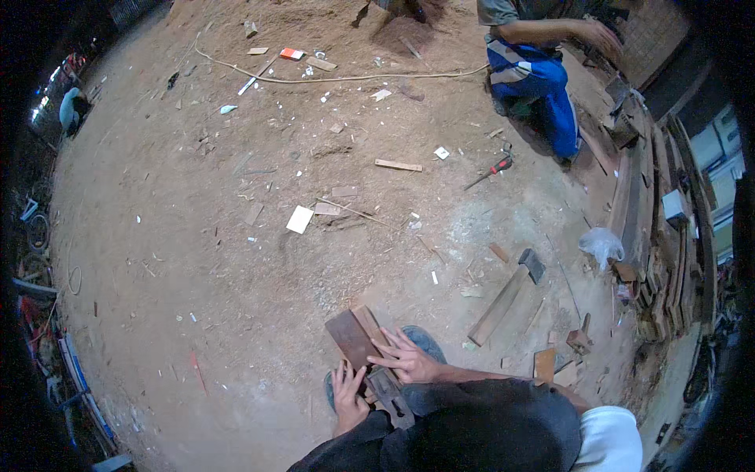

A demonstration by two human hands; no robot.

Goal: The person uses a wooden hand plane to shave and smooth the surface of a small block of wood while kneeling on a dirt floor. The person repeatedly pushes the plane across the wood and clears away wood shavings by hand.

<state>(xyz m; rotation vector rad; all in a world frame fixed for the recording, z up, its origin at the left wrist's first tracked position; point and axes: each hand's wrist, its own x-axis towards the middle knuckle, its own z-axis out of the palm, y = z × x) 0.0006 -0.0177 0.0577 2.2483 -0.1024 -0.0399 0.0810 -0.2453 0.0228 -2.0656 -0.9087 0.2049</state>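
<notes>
Left grip (350, 392): open, fingers spread, tips touching the near end of a brown board (348, 337).
Right grip (409, 359): open, fingers apart, laid across a paler strip (367, 321).
Board position: low centre, slanting, strip alongside.
Dirt floor (197, 291): wooden-handled tool (501, 305) lying rightward.

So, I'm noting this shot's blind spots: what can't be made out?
All in the head view:
- Brown board: its underside, hidden by its own upper face.
- Right shoe: partly hidden by the right hand and dark clothing.
- Co-worker: head cut off by the top edge.
- Clutter at the left rim: blurred, fading into the fisheye's dark border.
- Tiny white scraps: too small to identify.
</notes>
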